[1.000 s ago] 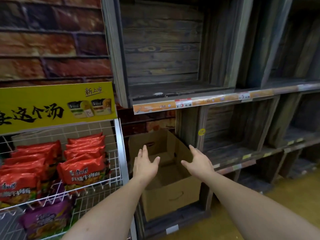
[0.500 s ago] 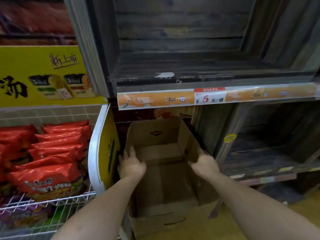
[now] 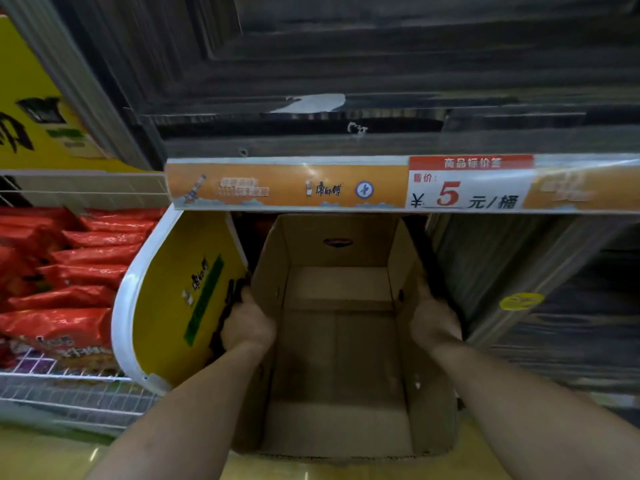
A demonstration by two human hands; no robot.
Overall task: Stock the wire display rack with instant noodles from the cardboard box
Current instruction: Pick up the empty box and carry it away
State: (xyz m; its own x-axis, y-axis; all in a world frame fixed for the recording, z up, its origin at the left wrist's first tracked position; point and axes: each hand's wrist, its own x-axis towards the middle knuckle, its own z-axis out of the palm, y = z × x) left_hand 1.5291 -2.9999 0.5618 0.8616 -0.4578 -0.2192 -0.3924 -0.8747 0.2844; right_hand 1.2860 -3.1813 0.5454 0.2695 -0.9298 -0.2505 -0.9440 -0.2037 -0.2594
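Both hands on box walls

Head view. Left hand point(image 3: 247, 327) grips the left wall of the cardboard box point(image 3: 339, 358), right hand point(image 3: 434, 323) grips the right wall. On each, the fingers fold over the rim; the tips are hidden outside the wall. The box stands open-topped on the floor, under the price strip point(image 3: 294, 187) marked 5, just beside the yellow side panel point(image 3: 173, 299) of the wire display rack point(image 3: 65, 389). Red instant noodles point(image 3: 83, 271) lie stacked in the rack at left. Dark wooden shelf point(image 3: 346, 81) above
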